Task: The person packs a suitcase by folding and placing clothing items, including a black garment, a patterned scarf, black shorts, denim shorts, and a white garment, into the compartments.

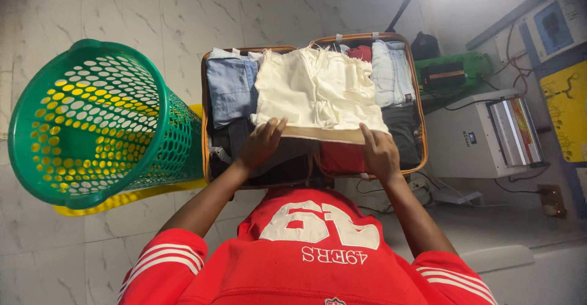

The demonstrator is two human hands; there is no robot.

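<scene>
Nearest, a red jersey (306, 262) is worn by the person. Beyond it, the suitcase (418, 127) lies open on the floor. The left hand (262, 145) is laid nearly flat, fingers spread, on the near left corner of the cream garment (315, 91); the right hand (379, 152) is closed loosely on its near right hem, fingers curled at the edge. The garment is spread over the middle of the suitcase, above a red fold (341, 157), with blue jeans (230, 91) at the suitcase's left side and pale jeans (391, 72) at its right. A green basket (92, 121) stands tipped, left of the suitcase. Risk is judged as follows: the loose hem grip could slip, and the garment could bunch or drape over the rim.
</scene>
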